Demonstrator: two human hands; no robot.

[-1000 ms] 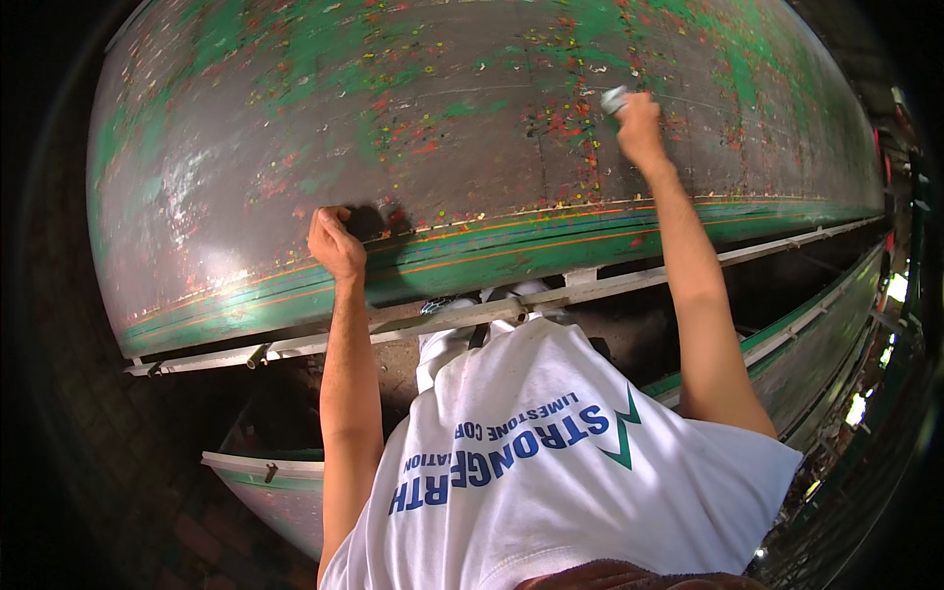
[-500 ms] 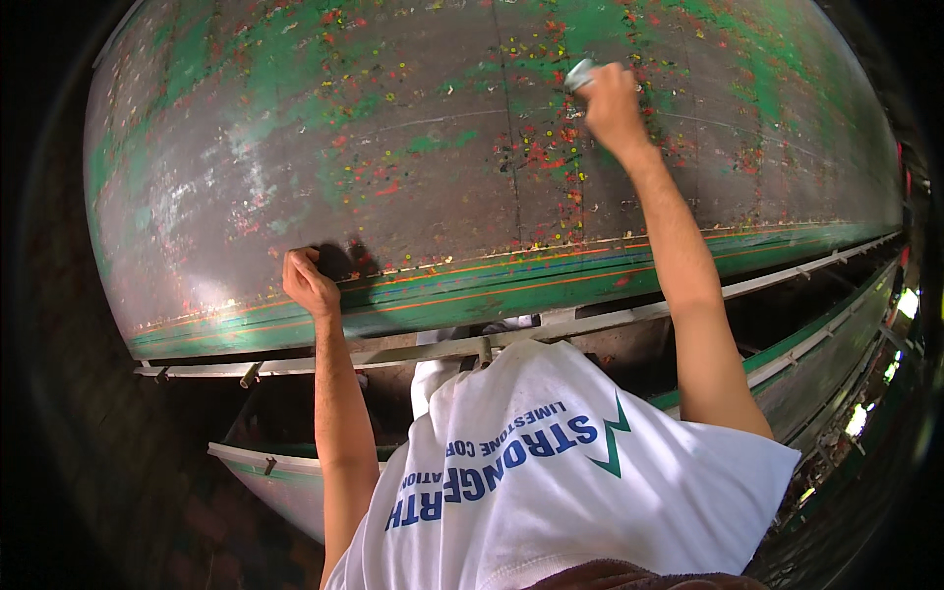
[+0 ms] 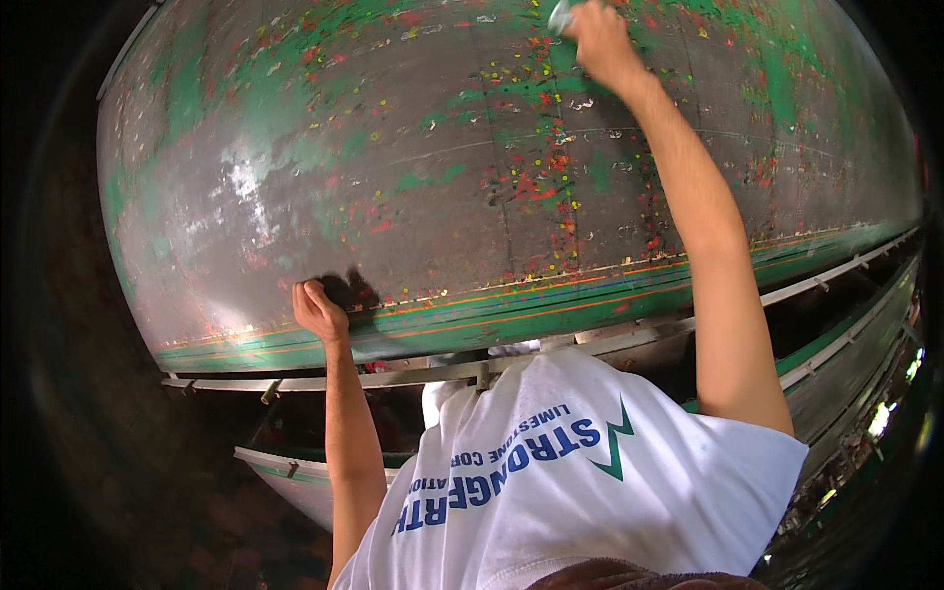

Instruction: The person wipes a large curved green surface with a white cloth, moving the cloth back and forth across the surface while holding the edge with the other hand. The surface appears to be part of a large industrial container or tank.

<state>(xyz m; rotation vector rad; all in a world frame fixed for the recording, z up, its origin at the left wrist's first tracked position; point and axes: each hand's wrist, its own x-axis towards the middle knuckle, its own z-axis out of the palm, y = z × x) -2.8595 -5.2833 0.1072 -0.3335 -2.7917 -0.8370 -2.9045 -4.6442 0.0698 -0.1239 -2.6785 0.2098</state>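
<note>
Before me spreads a long, worn tabletop (image 3: 413, 197), dark grey with green patches and many red, yellow and white specks of paint. Over its far part, my right hand (image 3: 605, 47) is closed around a small pale, blue-grey object (image 3: 560, 18); motion blurs it and its kind does not show. My right arm is stretched out over the table. Near the front edge at the left, my left hand (image 3: 320, 313) is closed with the fingers curled in. Whatever it may hold is hidden, and its shadow falls on the tabletop beside it.
A pale metal rail (image 3: 413, 376) with small brackets runs along the table's front edge, close against my white shirt (image 3: 551, 462). Behind me stands another long table (image 3: 836, 383) with a similar rail. Dark floor (image 3: 147, 472) lies to the left.
My right hand has moved farther away across the tabletop with the pale object. My left hand stays closed near the front edge. The view has shifted slightly.
</note>
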